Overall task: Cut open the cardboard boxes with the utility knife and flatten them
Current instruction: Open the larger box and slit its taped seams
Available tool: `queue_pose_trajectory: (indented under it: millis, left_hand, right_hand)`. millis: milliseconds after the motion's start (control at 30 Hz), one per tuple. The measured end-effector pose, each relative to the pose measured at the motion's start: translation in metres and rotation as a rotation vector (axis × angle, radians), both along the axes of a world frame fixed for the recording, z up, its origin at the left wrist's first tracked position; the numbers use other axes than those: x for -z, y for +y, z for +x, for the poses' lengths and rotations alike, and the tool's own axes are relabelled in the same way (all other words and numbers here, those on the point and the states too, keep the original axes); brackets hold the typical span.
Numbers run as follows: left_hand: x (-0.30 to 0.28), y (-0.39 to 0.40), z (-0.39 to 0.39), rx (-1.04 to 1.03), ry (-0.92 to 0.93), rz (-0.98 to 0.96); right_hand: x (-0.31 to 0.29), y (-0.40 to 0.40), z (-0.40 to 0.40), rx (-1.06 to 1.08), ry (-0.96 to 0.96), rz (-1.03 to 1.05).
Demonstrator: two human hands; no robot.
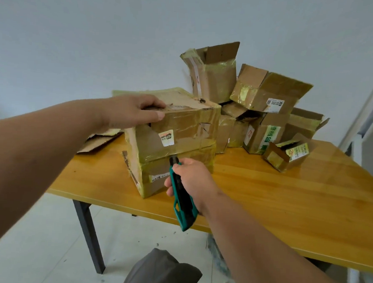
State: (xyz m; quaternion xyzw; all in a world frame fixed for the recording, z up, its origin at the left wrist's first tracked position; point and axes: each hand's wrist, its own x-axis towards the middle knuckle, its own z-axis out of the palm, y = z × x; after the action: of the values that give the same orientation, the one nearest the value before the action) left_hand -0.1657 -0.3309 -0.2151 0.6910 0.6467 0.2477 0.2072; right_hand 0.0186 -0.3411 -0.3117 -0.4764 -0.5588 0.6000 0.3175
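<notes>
Cardboard under the blade: slicing the taped seam on the near box.

Teal utility knife (pixel 181 195) sits clenched in my right hand (pixel 192 180), its tip touching the horizontal taped seam on the front face of the taped box (pixel 177 130), which stands on the bench (pixel 286 190) near its front edge. My left hand (pixel 137 110) is curled over the box's top left edge, pinning it. I'd keep the cut shallow, follow the seam, draw along it rather than toward the bracing hand, and press down harder so the box doesn't skid. More boxes (pixel 258 106) are piled behind it, with flattened cardboard (pixel 99 139) to the left.
</notes>
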Motion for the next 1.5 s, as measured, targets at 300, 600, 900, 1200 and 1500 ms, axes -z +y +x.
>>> queue_pose_trajectory:
  millis: [300,600,900,1200,1500]
  left_hand:
    - [0.016,0.006,0.009,-0.070,0.081,0.199]
    - [0.018,0.006,0.011,-0.094,0.111,0.225]
    - [0.014,0.001,0.009,-0.056,-0.049,0.133]
    - [-0.010,-0.008,-0.025,0.148,-0.242,-0.145]
    - [-0.018,-0.016,-0.023,0.172,0.088,-0.138]
  right_hand:
    - [0.009,-0.028,-0.012,-0.045,0.110,-0.057]
    - [0.008,-0.042,-0.023,-0.120,0.069,-0.025]
    - [-0.004,-0.034,-0.007,-0.157,-0.064,0.007]
    - [-0.002,-0.007,0.022,0.028,0.034,-0.001]
    - [0.015,-0.005,0.018,-0.034,0.022,0.005]
